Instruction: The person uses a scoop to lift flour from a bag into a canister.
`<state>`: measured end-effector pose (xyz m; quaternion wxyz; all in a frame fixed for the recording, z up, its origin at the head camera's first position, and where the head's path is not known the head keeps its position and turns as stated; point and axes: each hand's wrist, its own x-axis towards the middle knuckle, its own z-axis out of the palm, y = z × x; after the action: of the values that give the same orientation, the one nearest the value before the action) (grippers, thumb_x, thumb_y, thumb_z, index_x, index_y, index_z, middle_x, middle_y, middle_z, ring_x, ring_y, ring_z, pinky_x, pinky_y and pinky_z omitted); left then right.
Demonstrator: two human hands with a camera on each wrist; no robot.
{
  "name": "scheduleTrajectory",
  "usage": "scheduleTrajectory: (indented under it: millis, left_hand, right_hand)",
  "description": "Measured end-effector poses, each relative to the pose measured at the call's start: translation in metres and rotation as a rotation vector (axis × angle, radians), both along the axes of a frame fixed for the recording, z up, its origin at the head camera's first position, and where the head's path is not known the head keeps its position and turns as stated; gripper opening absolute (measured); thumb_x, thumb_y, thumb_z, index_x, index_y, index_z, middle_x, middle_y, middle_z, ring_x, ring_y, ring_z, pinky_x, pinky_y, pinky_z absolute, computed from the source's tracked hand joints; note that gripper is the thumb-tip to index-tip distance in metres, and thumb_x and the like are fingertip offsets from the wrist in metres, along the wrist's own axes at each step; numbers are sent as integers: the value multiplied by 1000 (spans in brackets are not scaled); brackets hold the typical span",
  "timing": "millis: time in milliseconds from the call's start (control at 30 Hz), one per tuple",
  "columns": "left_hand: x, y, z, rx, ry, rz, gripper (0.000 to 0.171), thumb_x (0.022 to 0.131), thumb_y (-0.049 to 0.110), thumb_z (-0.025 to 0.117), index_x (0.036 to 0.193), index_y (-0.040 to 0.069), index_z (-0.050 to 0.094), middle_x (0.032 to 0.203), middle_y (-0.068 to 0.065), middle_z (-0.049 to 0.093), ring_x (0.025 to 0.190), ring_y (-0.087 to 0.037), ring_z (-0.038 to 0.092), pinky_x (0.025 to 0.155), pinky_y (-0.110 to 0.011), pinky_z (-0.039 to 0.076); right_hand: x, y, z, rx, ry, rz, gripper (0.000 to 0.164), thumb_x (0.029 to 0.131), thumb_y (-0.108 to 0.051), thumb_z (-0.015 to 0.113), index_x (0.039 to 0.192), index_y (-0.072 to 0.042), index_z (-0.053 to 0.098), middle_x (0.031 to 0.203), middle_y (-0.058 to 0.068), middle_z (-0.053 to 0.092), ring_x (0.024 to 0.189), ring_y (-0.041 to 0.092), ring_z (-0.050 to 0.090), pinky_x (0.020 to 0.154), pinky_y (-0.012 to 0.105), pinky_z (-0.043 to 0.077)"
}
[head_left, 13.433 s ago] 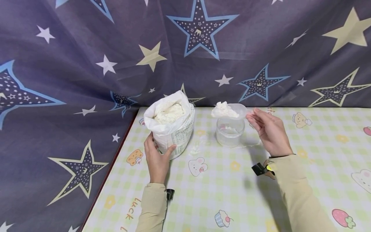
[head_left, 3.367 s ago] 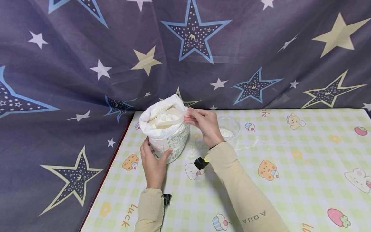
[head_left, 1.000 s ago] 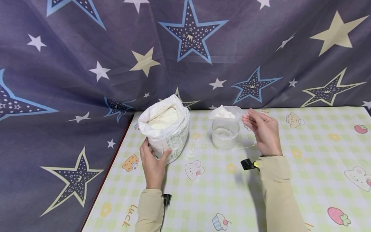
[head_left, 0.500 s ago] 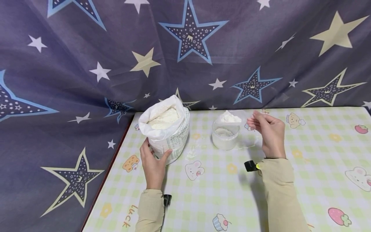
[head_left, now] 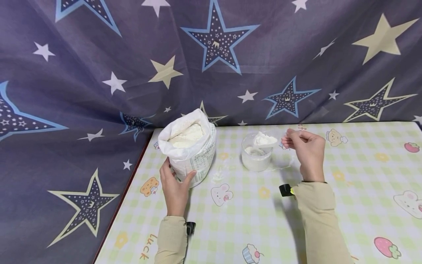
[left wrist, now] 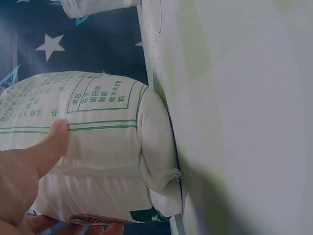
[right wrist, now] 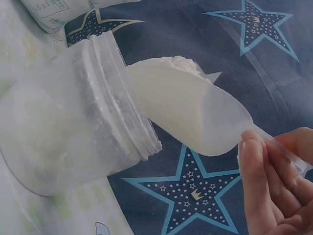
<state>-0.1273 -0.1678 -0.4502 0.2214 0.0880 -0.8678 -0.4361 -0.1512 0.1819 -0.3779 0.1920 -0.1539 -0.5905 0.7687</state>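
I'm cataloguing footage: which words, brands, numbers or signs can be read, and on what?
"luck": cloth
"项目": bag
"脂肪": bag
"碳水化合物": bag
"钠": bag
"电": bag
Bag's other print: too small or blurred.
Other cloth letters: partly hidden, unreadable.

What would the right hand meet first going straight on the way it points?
Likely the clear plastic tub: the right hand holds the translucent scoop pointed at the tub's mouth. Depth is unclear, so the hand might pass above the rim.
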Motion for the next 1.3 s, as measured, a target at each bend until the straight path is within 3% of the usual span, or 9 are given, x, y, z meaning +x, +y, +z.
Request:
scheduleTrajectory:
  millis: [200,400,533,767,1300]
  left_hand:
    - [0,1,2,2,0,1,95,77,22,86,153,9,31,147,-13,39,131,-28,46,109,-43,47]
    - [0,3,3,3,-2,5,95,77,22,87,153,8,31,147,-13,39,132,-28,45,109,-42,47]
    - [1,3,4,2,2,4,95,77,22,87,153,8,31,147,-14,39,132,-28,45,109,-42,47]
    - [0,2,2,5,-7,4,96,77,22,87,153,9,30,148,-13,39,132,-28,45,109,-42,47]
    - [0,0,1,-8,-5,13,95,77,23,87,153,9,31,147,-13,39,133,-27,45,109,-42,47]
  right_hand:
    - [-1,-2,3,65,12,-8,14,89,-6,72,78,0,75,65,3,72,55,11,69,57,21,61]
    - [0,-8,8,303,77,-58,23,91,-9,70,78,10,72,61,-7,69,54,6,67,57,20,60]
    - [0,-11,9,448,97,-76,27,92,-14,69,77,9,73,62,-11,69,55,1,66,58,17,59]
    - [2,-15,13,661,93,-113,27,93,-17,68,75,1,76,64,-3,71,54,-6,62,51,11,51]
    - [4,-19,20,674,114,-100,26,92,-18,69,75,1,76,69,9,73,55,-7,63,52,10,53]
